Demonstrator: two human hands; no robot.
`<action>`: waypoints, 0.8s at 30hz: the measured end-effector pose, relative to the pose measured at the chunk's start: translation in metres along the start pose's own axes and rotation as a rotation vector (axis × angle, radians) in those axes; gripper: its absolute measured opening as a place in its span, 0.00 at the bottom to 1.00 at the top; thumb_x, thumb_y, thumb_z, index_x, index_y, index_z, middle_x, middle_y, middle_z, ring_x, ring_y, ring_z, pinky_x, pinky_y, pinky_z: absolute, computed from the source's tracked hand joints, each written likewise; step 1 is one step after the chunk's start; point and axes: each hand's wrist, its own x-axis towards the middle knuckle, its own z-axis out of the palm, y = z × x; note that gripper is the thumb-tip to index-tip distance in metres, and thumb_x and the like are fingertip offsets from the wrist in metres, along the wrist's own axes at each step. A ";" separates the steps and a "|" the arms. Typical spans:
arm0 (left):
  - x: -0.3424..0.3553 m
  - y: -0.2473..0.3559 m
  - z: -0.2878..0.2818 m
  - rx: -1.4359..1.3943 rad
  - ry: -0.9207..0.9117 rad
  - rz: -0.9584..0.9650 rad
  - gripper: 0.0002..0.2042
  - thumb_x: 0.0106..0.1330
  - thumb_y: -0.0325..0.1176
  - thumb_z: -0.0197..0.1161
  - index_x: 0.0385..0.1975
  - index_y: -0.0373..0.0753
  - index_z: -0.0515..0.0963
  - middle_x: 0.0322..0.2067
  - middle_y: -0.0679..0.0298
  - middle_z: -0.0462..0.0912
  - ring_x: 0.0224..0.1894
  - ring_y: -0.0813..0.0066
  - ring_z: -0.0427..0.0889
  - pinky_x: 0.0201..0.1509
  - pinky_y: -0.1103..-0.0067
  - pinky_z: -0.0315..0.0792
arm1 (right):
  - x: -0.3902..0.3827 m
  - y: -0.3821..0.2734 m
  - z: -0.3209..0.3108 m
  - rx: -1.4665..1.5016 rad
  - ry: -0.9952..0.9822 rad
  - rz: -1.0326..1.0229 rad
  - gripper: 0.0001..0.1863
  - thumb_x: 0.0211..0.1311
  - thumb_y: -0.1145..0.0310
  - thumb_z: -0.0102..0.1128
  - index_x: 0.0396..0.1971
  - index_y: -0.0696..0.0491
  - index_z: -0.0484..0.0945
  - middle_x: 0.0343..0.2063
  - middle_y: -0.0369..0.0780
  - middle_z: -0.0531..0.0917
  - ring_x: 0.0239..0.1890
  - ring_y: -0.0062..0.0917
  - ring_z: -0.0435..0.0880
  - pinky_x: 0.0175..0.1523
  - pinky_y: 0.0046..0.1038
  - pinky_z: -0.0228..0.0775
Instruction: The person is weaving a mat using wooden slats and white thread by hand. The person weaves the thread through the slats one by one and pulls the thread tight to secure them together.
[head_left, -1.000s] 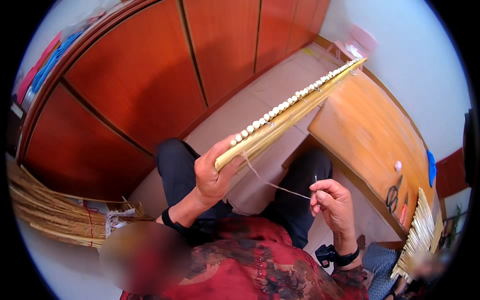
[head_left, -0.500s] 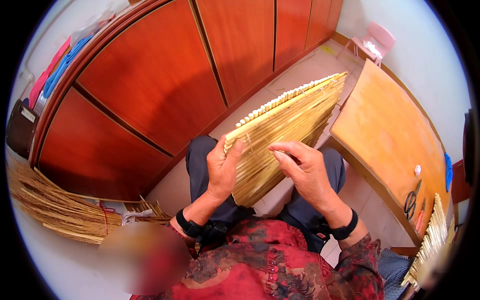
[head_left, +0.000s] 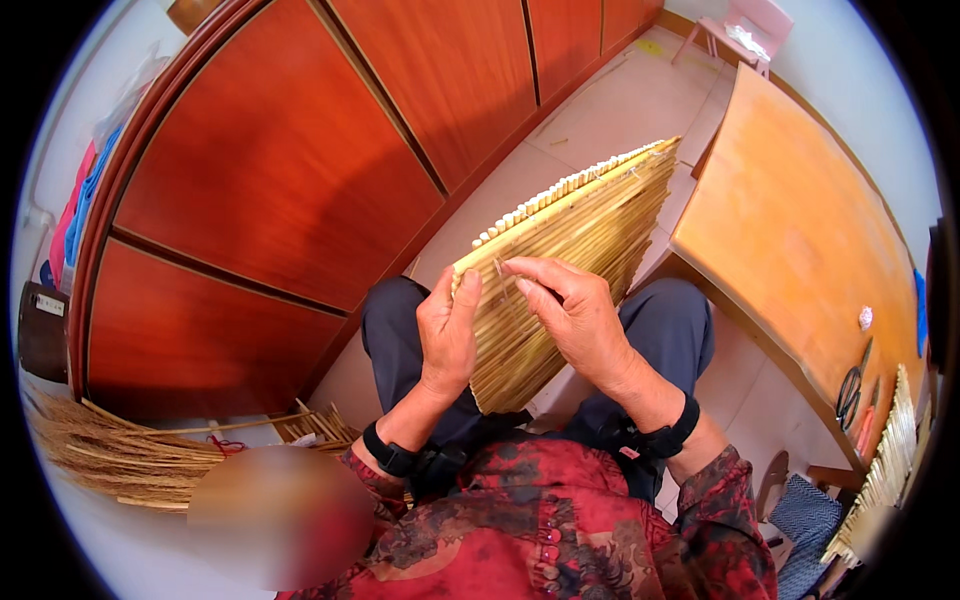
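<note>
A mat of thin yellow stalks [head_left: 570, 270] stands tilted between my knees, its cut stalk ends lined up along the top edge. My left hand [head_left: 447, 325] is closed round its near upper corner, thumb on the front face. My right hand [head_left: 575, 310] is pinched against the mat's face just below the top stalk, close to the left thumb. A thin pale thread [head_left: 499, 267] shows at its fingertips; most of it is hidden by the fingers.
On the right stands a wooden table [head_left: 790, 220] with black scissors [head_left: 850, 393], a red-handled tool [head_left: 867, 425] and a small white ball [head_left: 865, 318]. Another stalk bundle [head_left: 880, 475] leans beside it. Red-brown cabinets [head_left: 270, 170] and brushy stalks [head_left: 130, 455] are at left. A pink chair [head_left: 745, 35] stands far off.
My right hand has moved left and up, close to the mat's top edge and the left thumb. The left hand keeps its grip on the corner. The view has shifted a little.
</note>
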 end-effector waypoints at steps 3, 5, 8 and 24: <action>0.004 -0.004 0.001 0.005 0.008 -0.014 0.15 0.70 0.36 0.49 0.46 0.30 0.72 0.37 0.65 0.78 0.39 0.85 0.73 0.44 0.85 0.68 | 0.001 0.007 0.002 0.027 0.001 0.026 0.11 0.58 0.74 0.54 0.40 0.56 0.78 0.34 0.45 0.81 0.36 0.37 0.80 0.41 0.29 0.72; 0.005 -0.007 0.001 0.018 0.016 -0.021 0.15 0.71 0.36 0.48 0.46 0.29 0.72 0.37 0.65 0.78 0.39 0.85 0.73 0.44 0.85 0.69 | 0.001 0.008 0.003 0.021 -0.009 0.047 0.10 0.57 0.74 0.55 0.40 0.56 0.78 0.33 0.45 0.81 0.36 0.37 0.80 0.41 0.29 0.72; 0.008 -0.011 0.000 0.025 0.013 -0.059 0.16 0.71 0.37 0.48 0.48 0.29 0.72 0.39 0.65 0.78 0.40 0.85 0.72 0.44 0.85 0.68 | 0.003 0.012 0.001 -0.019 -0.028 0.024 0.11 0.56 0.75 0.55 0.41 0.55 0.78 0.32 0.45 0.80 0.36 0.38 0.80 0.40 0.31 0.72; 0.011 -0.014 0.001 0.011 0.009 -0.117 0.17 0.70 0.38 0.50 0.49 0.30 0.72 0.40 0.65 0.78 0.40 0.85 0.73 0.46 0.85 0.68 | 0.007 0.015 -0.009 -0.129 -0.111 0.059 0.13 0.54 0.75 0.56 0.41 0.52 0.78 0.27 0.44 0.78 0.31 0.39 0.79 0.36 0.34 0.71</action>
